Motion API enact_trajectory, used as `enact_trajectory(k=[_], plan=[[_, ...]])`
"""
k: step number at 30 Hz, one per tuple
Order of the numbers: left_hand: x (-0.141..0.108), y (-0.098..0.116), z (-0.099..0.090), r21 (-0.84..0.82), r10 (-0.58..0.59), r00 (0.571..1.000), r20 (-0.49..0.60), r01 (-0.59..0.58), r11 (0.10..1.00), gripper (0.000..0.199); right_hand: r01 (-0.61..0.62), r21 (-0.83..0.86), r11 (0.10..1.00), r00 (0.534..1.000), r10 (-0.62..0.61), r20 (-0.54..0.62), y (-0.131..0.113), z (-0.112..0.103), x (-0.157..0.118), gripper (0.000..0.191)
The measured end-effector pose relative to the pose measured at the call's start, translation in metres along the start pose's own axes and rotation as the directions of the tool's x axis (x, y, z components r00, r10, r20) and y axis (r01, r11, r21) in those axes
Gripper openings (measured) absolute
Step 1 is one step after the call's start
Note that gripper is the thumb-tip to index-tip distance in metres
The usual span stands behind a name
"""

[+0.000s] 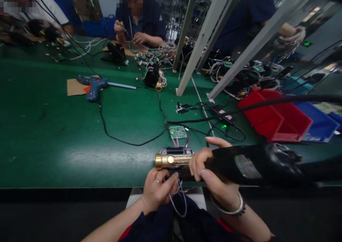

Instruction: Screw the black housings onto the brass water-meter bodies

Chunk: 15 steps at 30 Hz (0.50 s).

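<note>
My left hand (pixel 159 188), with a ring on one finger, pinches at the underside of a brass pipe fitting (pixel 175 160) near the table's front edge; thin grey wires (pixel 184 206) hang below its fingers. My right hand (pixel 207 163) is wrapped round the front end of a black heat gun or similar cylindrical tool (pixel 243 163), beside the fitting's right end. Behind the fitting lies a dark housing (pixel 176 150), joined by coloured wires to a green circuit board (pixel 178 132). What exactly the left fingertips hold is partly hidden.
A blue glue gun (pixel 93 88) lies on cardboard (pixel 73 87) on the green table (pixel 53 135). Red (pixel 272 117) and blue (pixel 317 122) bins stand at right. Metal posts (pixel 204 39), cables and another brass assembly (pixel 159 81) lie beyond. Other people work across the table.
</note>
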<state>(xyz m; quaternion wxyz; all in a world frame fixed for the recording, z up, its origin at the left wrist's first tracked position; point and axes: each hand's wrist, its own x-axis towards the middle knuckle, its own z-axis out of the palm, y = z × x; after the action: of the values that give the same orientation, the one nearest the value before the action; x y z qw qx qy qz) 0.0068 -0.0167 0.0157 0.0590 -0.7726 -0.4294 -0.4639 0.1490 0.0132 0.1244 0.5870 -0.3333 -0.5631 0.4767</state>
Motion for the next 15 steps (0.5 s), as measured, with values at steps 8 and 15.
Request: enact_trajectory(k=[8,15], plan=[[0.039,-0.05,-0.065,-0.184,0.282,0.954,0.1,-0.261,0.948,0.03,0.221,0.314,0.923,0.823,-0.004,-0.568,-0.047,-0.071,0.004,0.028],[0.161,-0.104,0.042,0.105,-0.203,0.792,0.576,0.175,0.979,0.022,0.169,0.219,0.961,0.636,0.064,-0.769,-0.043,-0.103,-0.012,0.023]])
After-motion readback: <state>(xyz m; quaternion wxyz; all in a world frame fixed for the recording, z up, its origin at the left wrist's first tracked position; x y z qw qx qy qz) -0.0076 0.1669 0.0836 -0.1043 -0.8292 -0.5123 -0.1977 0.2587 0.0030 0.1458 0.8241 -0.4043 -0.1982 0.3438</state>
